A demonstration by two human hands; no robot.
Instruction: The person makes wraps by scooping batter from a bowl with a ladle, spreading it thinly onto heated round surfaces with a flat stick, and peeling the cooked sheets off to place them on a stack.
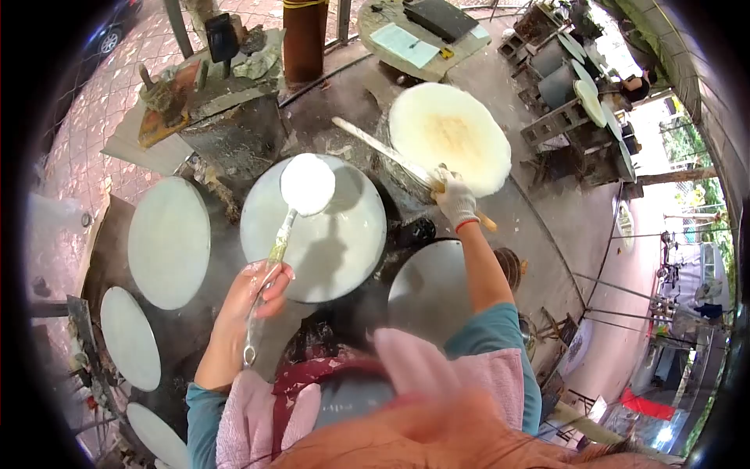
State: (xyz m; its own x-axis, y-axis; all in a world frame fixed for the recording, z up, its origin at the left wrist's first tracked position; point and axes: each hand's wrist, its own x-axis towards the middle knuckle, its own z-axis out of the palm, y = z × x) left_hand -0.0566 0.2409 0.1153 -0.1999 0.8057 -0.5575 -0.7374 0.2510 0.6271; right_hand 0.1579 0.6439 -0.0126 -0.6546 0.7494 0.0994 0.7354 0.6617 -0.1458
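My left hand [262, 288] is bare and closed round the handle of a long ladle. The ladle's round bowl [308, 184], full of white batter, is over a large pale griddle [355, 227], on which it casts a shadow. My right hand [455, 198] wears a white glove and grips a long whitish stick [375, 145] together with a wooden handle [486, 222]. Just beyond the glove lies a round white flatbread [414, 117] with a browned middle. A grey griddle [426, 285] is below my right forearm.
Several round pale plates, one of them a large disc [169, 242], stand at the left. A cluttered stand [195, 117] is at the upper left. A round table [375, 39] holds papers at the top. More griddles [590, 102] and a person [637, 84] are at the upper right.
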